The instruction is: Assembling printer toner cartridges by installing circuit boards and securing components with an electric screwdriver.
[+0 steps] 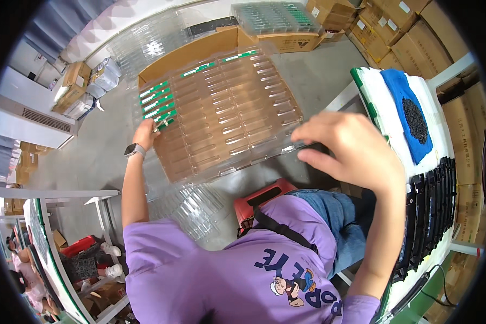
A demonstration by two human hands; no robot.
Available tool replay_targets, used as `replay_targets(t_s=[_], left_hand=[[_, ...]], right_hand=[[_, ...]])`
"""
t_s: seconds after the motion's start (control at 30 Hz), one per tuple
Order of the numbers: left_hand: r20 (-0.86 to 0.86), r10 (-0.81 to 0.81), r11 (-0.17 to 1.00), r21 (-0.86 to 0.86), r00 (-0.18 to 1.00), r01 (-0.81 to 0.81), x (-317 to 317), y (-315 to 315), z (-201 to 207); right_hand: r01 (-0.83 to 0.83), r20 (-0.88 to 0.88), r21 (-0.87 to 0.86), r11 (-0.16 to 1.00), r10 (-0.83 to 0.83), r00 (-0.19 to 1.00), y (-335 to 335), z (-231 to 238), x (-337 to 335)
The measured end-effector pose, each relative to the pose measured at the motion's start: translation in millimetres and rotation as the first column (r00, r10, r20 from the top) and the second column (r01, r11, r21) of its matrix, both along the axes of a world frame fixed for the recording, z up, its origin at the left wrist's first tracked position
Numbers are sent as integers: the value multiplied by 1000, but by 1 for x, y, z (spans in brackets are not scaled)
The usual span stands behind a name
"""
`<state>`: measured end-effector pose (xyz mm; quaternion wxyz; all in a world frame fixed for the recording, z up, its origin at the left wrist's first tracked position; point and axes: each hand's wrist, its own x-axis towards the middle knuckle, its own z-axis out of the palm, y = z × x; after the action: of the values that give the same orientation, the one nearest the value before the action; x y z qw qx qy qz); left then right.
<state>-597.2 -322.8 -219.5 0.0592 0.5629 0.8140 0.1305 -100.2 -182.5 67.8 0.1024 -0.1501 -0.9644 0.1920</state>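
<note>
A large clear plastic tray with rows of slots lies over an open cardboard box. Several narrow green boards fill slots along its far left side. My left hand, a watch on its wrist, pinches one green board at the tray's left edge. My right hand is curled at the tray's near right corner, and its fingers and thumb close around that edge.
A white table on the right carries a blue cloth with a heap of small black parts, and black trays. A red stool and clear empty trays are below. Cardboard boxes line the back.
</note>
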Motion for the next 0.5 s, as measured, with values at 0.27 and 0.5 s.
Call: replay_targets(t_s=[0.27, 0.5], left_hand=[[-299, -97, 991, 62, 949, 121, -20, 23, -14], [-395, -161, 987, -77, 904, 142, -13, 33, -10]], right_hand=[[11, 183, 11, 1000, -12, 983, -14, -39, -15], [42, 191, -87, 995, -25, 981, -8, -53, -15]])
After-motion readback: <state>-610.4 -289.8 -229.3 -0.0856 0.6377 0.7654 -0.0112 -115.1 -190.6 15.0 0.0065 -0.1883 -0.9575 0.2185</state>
